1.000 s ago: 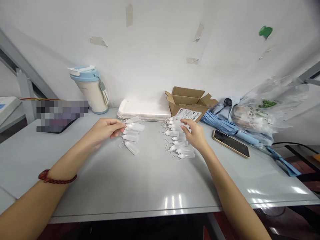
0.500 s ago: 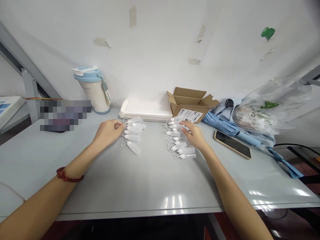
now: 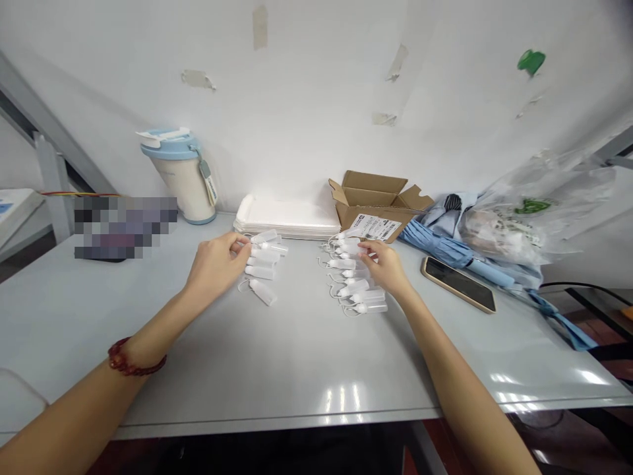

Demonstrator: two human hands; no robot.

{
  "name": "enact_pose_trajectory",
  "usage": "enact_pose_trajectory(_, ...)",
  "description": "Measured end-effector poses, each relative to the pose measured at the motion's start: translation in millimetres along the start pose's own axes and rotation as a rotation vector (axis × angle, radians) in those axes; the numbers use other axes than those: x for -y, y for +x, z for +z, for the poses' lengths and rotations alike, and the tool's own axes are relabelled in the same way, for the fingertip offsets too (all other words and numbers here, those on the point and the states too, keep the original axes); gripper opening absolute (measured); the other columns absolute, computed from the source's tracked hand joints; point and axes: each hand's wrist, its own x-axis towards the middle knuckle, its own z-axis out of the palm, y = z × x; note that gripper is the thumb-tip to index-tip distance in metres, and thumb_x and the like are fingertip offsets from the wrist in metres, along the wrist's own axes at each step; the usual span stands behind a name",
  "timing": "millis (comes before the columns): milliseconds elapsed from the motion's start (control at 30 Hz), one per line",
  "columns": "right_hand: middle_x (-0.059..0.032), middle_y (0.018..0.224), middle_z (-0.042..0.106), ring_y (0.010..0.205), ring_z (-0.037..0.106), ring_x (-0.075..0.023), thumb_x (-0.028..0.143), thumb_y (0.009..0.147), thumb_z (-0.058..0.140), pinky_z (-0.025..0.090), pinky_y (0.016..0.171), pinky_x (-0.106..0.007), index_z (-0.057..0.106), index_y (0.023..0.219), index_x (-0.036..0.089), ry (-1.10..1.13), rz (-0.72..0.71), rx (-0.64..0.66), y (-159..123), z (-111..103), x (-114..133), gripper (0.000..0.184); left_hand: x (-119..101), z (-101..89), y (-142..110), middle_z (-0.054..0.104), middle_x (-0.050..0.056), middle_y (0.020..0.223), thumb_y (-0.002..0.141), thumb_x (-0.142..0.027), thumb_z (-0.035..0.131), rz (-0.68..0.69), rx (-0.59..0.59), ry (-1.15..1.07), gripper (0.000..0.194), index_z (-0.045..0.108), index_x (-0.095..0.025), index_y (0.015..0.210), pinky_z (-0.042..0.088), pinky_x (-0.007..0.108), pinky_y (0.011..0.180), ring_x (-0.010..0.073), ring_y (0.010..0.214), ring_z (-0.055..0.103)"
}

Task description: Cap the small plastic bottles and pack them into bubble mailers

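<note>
Small translucent plastic bottles with white caps and thin cap loops lie in two columns on the grey table (image 3: 297, 369). My left hand (image 3: 220, 260) is closed in a pinch at the cap end of a bottle (image 3: 271, 249) in the left column (image 3: 261, 272); its fingertips hide that cap. Over the right column (image 3: 355, 287), my right hand (image 3: 386, 264) pinches the base end of another bottle (image 3: 349, 248). The lowest bottle (image 3: 262, 291) on the left lies at a slant, apart from my fingers.
Behind the bottles are a stack of white trays (image 3: 291, 214) and an open cardboard box (image 3: 376, 211). A tumbler (image 3: 182, 178) stands back left, near a pixelated item (image 3: 123, 227). At right lie a phone (image 3: 457, 284), a folded blue umbrella (image 3: 440, 244) and a plastic bag (image 3: 524, 224).
My left hand has shifted slightly right and up, its fingertips now over the bottle caps. My right hand has barely moved. The camera view has shifted a little.
</note>
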Motion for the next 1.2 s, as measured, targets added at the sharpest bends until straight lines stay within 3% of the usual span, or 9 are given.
enact_pose_trajectory(133, -0.0073, 0.084, 0.062, 0.073, 0.057, -0.0183, 0.032, 0.084, 0.053, 0.049, 0.069, -0.034, 0.067, 0.096, 0.017, 0.006, -0.008, -0.051, -1, -6, 10, 0.025, -6, 4.7, -5, 0.065, 0.001, 0.074, 0.079, -0.034, 0.049, 0.025, -0.024, -0.118, 0.025, 0.066, -0.018, 0.091, 0.042, 0.026, 0.064, 0.0172, 0.066, 0.058)
enact_pose_trajectory(300, -0.0066, 0.091, 0.063, 0.076, 0.057, -0.0175, 0.035, 0.085, 0.054, 0.05, 0.072, -0.034, 0.066, 0.097, 0.02, 0.121, -0.042, -0.104, -6, -9, 38, 0.022, -13, 13.6, -15, 0.067, 0.002, 0.075, 0.08, -0.036, 0.05, 0.072, 0.088, -0.26, 0.025, 0.066, -0.018, 0.09, 0.044, 0.025, 0.062, 0.0173, 0.068, 0.061)
enact_pose_trajectory(533, -0.0062, 0.098, 0.062, 0.078, 0.057, -0.0159, 0.032, 0.086, 0.055, 0.049, 0.074, -0.033, 0.065, 0.1, 0.021, 0.345, -0.072, 0.005, -18, -6, 74, 0.02, -17, 22.7, -24, 0.067, 0.002, 0.079, 0.083, -0.037, 0.051, 0.112, 0.264, -0.336, 0.026, 0.065, -0.019, 0.096, 0.046, 0.025, 0.06, 0.0181, 0.072, 0.064)
enact_pose_trajectory(867, -0.0028, 0.082, 0.059, 0.075, 0.057, -0.0144, 0.035, 0.084, 0.06, 0.047, 0.068, -0.029, 0.064, 0.099, 0.019, 0.572, 0.035, 0.128, -27, 0, 88, 0.022, -23, 23.3, -30, 0.064, 0.002, 0.072, 0.087, -0.042, 0.046, 0.225, 0.429, -0.255, 0.039, 0.063, -0.016, 0.11, 0.043, 0.025, 0.059, 0.0156, 0.063, 0.057)
enact_pose_trajectory(1200, -0.001, 0.072, 0.06, 0.076, 0.065, -0.0185, 0.042, 0.08, 0.063, 0.044, 0.061, -0.029, 0.061, 0.098, 0.019, 0.725, 0.159, 0.213, -31, 0, 98, 0.029, -23, 27.2, -31, 0.062, -0.001, 0.071, 0.088, -0.036, 0.047, 0.231, 0.516, -0.336, 0.024, 0.062, -0.017, 0.088, 0.035, 0.022, 0.053, 0.0113, 0.057, 0.047)
